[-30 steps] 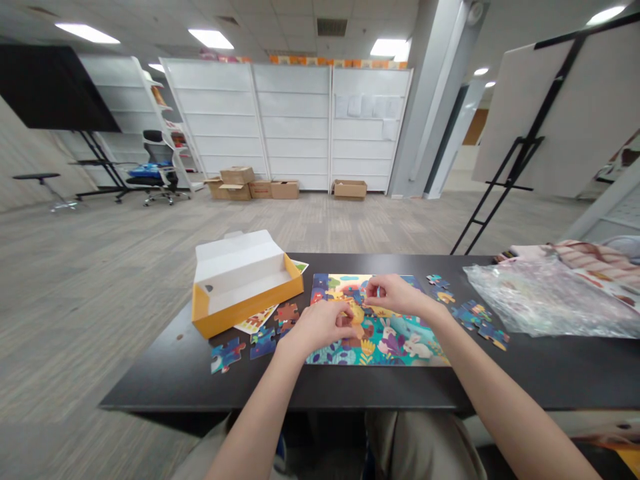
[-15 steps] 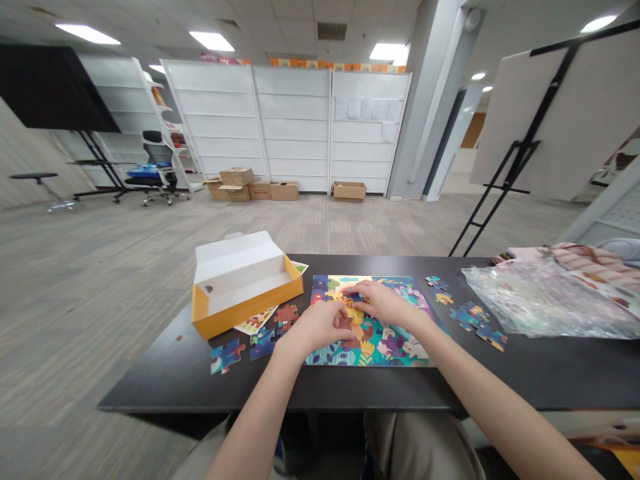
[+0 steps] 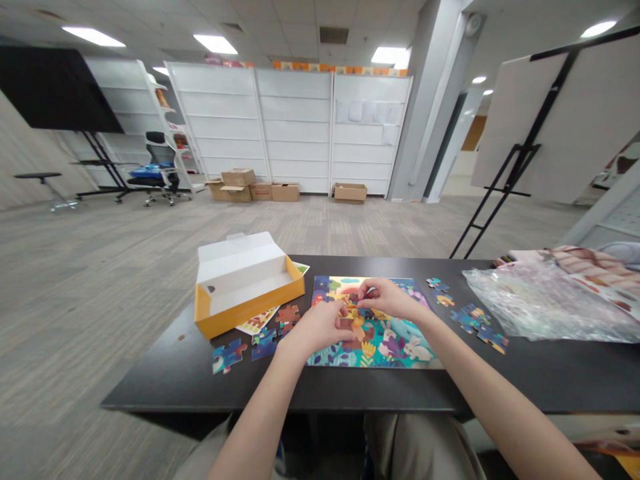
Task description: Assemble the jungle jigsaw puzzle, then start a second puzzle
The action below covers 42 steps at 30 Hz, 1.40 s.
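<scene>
A colourful jigsaw puzzle (image 3: pixel 395 343) with animals and plants lies flat on the black table (image 3: pixel 370 395), under both of my hands. My left hand (image 3: pixel 323 325) rests over its left part, thumb and fingers apart, holding nothing that I can see. Just right of it, my right hand (image 3: pixel 387 299) pinches a small dark puzzle piece (image 3: pixel 354 299) above the upper middle of the picture. The fingers partly hide that piece. Several loose puzzle pieces (image 3: pixel 229 355) lie left of the puzzle, and more joined pieces (image 3: pixel 470 317) lie to its right.
An open yellow box (image 3: pixel 250 308) with a white inside stands at the table's left, on top of printed cards (image 3: pixel 257 322). A clear plastic bag (image 3: pixel 545 300) covers the right side. Beyond the table are cardboard boxes (image 3: pixel 237 185), an office chair (image 3: pixel 159 170) and a black stand (image 3: pixel 505 180).
My right hand has lifted slightly and drawn its fingers together around a puzzle piece. My left hand has stayed nearly in place. The view has shifted a little.
</scene>
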{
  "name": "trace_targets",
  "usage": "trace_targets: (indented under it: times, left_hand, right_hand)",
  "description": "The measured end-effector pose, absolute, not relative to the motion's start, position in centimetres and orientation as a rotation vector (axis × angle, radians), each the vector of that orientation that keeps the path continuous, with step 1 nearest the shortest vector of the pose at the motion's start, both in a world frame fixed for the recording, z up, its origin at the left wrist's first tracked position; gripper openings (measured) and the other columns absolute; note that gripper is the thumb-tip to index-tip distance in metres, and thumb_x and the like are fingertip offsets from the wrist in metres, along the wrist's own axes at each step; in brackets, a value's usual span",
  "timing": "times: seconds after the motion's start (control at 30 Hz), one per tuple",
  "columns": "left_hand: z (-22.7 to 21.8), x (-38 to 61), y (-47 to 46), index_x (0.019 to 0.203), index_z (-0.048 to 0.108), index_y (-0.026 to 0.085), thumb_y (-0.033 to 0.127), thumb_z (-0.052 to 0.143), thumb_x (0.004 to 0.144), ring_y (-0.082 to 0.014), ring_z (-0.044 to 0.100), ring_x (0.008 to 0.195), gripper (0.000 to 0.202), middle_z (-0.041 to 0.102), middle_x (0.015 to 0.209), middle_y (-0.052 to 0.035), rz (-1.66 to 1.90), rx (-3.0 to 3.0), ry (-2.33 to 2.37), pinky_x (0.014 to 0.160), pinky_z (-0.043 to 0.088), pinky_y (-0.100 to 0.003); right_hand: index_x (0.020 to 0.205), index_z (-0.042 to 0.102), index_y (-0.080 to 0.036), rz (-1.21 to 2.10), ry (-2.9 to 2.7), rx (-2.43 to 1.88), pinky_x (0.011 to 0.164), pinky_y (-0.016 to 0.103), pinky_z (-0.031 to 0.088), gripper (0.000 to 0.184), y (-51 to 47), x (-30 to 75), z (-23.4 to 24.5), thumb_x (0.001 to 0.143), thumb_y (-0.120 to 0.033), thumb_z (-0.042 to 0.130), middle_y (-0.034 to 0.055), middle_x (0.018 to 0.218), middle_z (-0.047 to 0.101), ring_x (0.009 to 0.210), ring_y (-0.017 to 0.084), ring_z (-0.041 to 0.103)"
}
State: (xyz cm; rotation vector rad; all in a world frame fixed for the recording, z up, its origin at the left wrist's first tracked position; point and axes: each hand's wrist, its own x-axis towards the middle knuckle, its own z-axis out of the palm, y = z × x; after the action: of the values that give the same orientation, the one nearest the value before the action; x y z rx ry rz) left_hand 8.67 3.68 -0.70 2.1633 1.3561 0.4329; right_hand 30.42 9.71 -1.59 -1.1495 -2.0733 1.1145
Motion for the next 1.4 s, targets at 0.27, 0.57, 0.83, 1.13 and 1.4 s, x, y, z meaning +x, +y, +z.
trace_targets:
  times: [0.27,0.57,0.83,1.13,1.4]
  left_hand:
    - [-0.7,8.6,3.7,0.102,0.065,0.022,0.042,0.078,0.072,-0.0193,0.065,0.072,0.038,0.068,0.074,0.0028,0.435,2.170,1.334,0.055,0.033,-0.024]
    - [-0.4,8.6,3.5,0.111,0.070,0.026,0.038,0.076,0.075,-0.0195,0.065,0.072,0.039,0.070,0.075,0.0020,0.409,2.214,1.317,0.060,0.038,-0.023]
    - [-0.6,8.6,3.6,0.104,0.074,0.026,0.038,0.073,0.077,-0.0179,0.063,0.069,0.029,0.068,0.072,0.0022,0.408,2.268,1.275,0.056,0.035,-0.023]
    - [-1.0,8.5,3.7,0.104,0.074,0.025,0.036,0.070,0.079,-0.0190,0.063,0.071,0.028,0.069,0.076,-0.0003,0.411,2.288,1.285,0.060,0.038,-0.023]
    - [-0.6,8.6,3.7,0.103,0.074,0.024,0.035,0.070,0.077,-0.0202,0.065,0.074,0.028,0.070,0.077,-0.0010,0.382,2.256,1.305,0.059,0.039,-0.023]
  right_hand:
    - [0.079,0.061,-0.019,1.052,-2.196,-1.169,0.061,0.026,0.047,0.016,9.5,30.3,-1.6,0.074,-0.031,0.071,0.0015,0.075,0.068,0.064,0.015,0.060]
    - [0.079,0.064,-0.018,0.963,-2.242,-1.175,0.062,0.025,0.046,0.008,9.3,30.1,-1.2,0.076,-0.024,0.068,0.0004,0.075,0.066,0.065,0.014,0.059]
    - [0.076,0.068,-0.018,0.643,-2.400,-1.179,0.066,0.026,0.044,0.002,9.1,29.8,-1.5,0.077,-0.016,0.070,0.0023,0.078,0.071,0.070,0.016,0.062]
    - [0.090,0.075,-0.019,0.160,-2.283,-1.658,0.073,0.029,0.046,0.016,10.9,36.3,0.9,0.086,-0.031,0.063,0.0085,0.091,0.075,0.083,0.022,0.068]
    - [0.076,0.073,-0.020,0.297,-1.892,-2.464,0.058,0.026,0.047,0.015,12.3,47.1,-0.2,0.063,-0.023,0.080,0.0046,0.071,0.074,0.069,0.021,0.070]
